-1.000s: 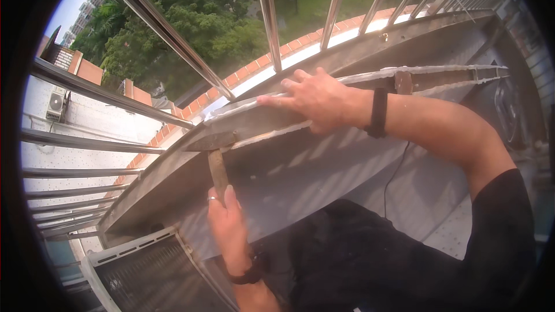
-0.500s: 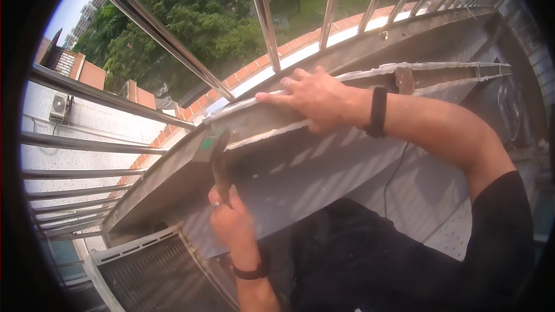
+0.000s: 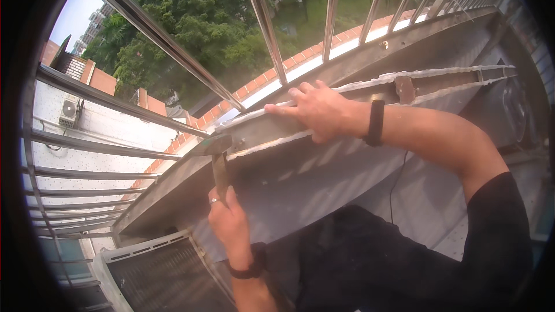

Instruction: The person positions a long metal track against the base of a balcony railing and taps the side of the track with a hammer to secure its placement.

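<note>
Steel window bars [image 3: 263,20] fan out overhead, bright in the sun, and more horizontal rails [image 3: 98,147] run down the left side. Beyond them, dense green trees [image 3: 196,17] and a red brick wall top [image 3: 300,60]. Down left, a white rooftop carries an air-conditioner unit [image 3: 69,110]. At the bottom, a louvred grille [image 3: 162,280] sits below the ledge.

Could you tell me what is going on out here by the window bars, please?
A person's left hand grips the wooden handle of a metal-headed hammer, whose head lies against the end of a long grey metal channel with rough white edges. The right hand presses flat on the channel, inside the steel window bars.
</note>
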